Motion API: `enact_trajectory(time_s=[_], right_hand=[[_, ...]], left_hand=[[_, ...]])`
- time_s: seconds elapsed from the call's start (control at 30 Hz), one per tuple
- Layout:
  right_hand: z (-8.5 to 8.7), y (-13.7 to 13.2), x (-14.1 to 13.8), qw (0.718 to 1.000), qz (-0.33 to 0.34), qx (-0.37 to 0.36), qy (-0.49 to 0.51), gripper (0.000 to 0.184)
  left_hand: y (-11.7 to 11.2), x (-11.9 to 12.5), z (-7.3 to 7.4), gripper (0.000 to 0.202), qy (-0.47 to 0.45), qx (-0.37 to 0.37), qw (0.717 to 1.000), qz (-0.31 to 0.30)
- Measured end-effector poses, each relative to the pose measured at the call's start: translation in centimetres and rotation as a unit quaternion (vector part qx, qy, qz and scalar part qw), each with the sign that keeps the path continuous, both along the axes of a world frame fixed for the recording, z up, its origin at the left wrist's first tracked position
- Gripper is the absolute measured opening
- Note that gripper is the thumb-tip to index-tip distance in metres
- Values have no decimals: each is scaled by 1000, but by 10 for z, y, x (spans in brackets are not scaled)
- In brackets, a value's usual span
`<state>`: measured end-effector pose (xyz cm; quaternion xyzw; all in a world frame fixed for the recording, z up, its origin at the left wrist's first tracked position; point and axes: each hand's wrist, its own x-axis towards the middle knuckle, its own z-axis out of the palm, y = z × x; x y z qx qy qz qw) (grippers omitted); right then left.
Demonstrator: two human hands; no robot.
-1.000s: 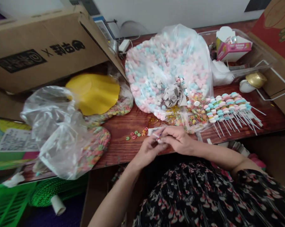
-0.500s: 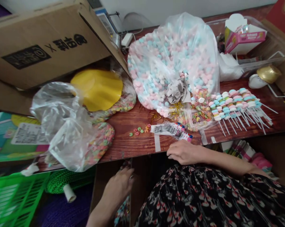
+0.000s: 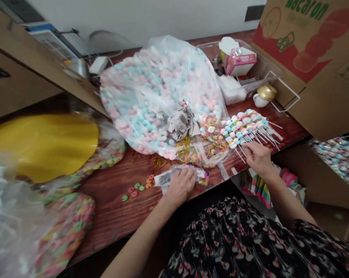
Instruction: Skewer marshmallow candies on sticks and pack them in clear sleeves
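Note:
My left hand [image 3: 180, 187] rests on a small stack of clear printed plastic bags [image 3: 164, 178] near the table's front edge, its fingers curled over them and partly hiding them. My right hand [image 3: 258, 157] has thumb and forefinger closed at a white stick of one of the marshmallow skewers [image 3: 245, 127]. These skewers, with pink, blue and white marshmallows and candy rings, lie in a pile at the right. Beyond my left hand is a big clear bag of marshmallows [image 3: 139, 104]. Several loose candy rings [image 3: 137, 186] lie left of the printed bags.
Gold twist ties [image 3: 158, 163] and crumpled grey paper [image 3: 180, 124] lie by the marshmallow bag. A yellow sheet [image 3: 46, 143] and bags of candy rings [image 3: 72, 224] are on the left. A "Macaron" carton [image 3: 316, 96] and a small pink box [image 3: 240, 61] stand at the right.
My left hand has come up from below the table edge onto the printed bags. My right hand has moved right to the skewer sticks. The view has swung right.

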<state>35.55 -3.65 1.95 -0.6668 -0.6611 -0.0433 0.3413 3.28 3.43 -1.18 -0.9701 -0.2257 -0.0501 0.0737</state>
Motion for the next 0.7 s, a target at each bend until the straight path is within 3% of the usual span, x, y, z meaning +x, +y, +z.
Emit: enact_trajectory(time_s=[0.1, 0.23, 0.43, 0.6, 0.7], right_hand=[[1, 6, 5, 997, -48, -18, -52, 20], [0, 12, -4, 987, -74, -92, -107, 19], [-18, 7, -15, 962, -100, -204, -155, 19], [-28, 9, -14, 972, -117, -163, -122, 16], [-27, 6, -6, 986, -135, -83, -53, 16]], left_hand=[[-2, -8, -4, 23, -68, 30, 997, 13], [-10, -6, -4, 11, -83, 48, 992, 80], [-14, 5, -7, 26, -102, 9, 985, 140], [-4, 1, -6, 16, -222, -23, 963, 148], [-6, -2, -2, 17, -210, -25, 969, 130]])
